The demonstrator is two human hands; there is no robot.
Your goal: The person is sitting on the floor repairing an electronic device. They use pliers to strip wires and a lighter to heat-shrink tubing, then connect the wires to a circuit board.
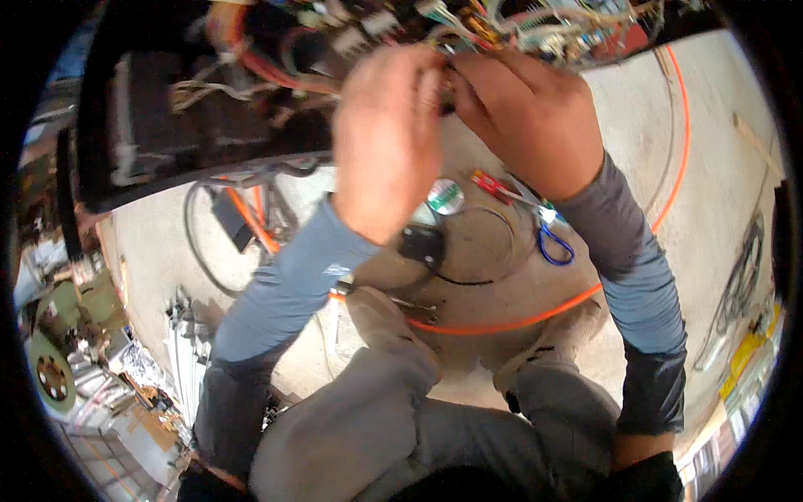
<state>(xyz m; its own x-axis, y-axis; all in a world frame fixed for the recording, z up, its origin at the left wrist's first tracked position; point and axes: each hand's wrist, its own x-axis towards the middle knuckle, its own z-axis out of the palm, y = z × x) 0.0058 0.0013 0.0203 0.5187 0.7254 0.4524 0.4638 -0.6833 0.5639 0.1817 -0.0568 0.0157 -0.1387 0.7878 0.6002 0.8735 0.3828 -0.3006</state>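
Note:
Both my hands are raised at the near edge of an open dark machine housing (159,109) full of wiring. My left hand (389,138) has its fingers curled together close to a bundle of coloured wires (251,63). Beside it, my right hand (539,117) is closed as well, its fingertips turned in toward the left ones. Whatever sits between the fingertips is hidden by the hands, which are slightly blurred. White connectors (381,23) and more loose coloured wires (552,21) lie just beyond the fingers.
On the floor below lie a red-handled tool (493,186), blue-handled scissors (554,243), a round green-and-white item (446,197) and a black block (421,245). An orange cord (502,326) curves past my feet. Metal lengths (186,343) and clutter stand at left; a grey cable (743,272) lies right.

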